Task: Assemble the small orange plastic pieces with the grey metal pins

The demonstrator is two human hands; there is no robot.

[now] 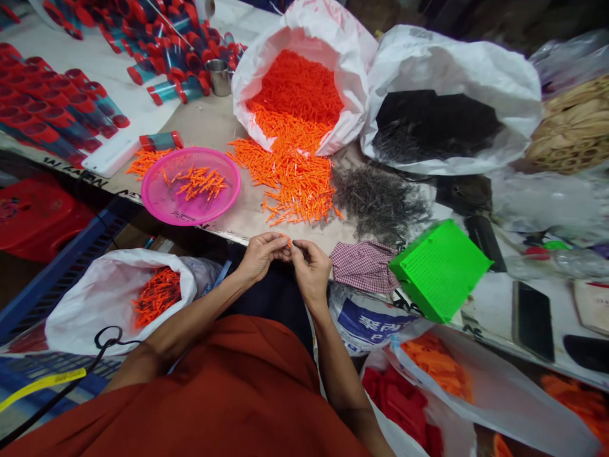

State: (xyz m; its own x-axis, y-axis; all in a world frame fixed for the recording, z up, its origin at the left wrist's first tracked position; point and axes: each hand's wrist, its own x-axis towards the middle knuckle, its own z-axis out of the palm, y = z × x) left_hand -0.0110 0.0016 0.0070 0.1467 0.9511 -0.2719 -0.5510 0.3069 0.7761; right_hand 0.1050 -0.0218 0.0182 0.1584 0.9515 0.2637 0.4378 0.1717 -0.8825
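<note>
Together, left hand (261,254) and right hand (310,266) pinch an orange piece (287,240)

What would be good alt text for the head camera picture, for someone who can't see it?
Two hands meet at the table edge: the left hand pinches a small orange piece, the right hand closed against it. Beyond lie a spilled pile of orange pieces from a white bag, a pink basket, dark pins and a green box.
</note>
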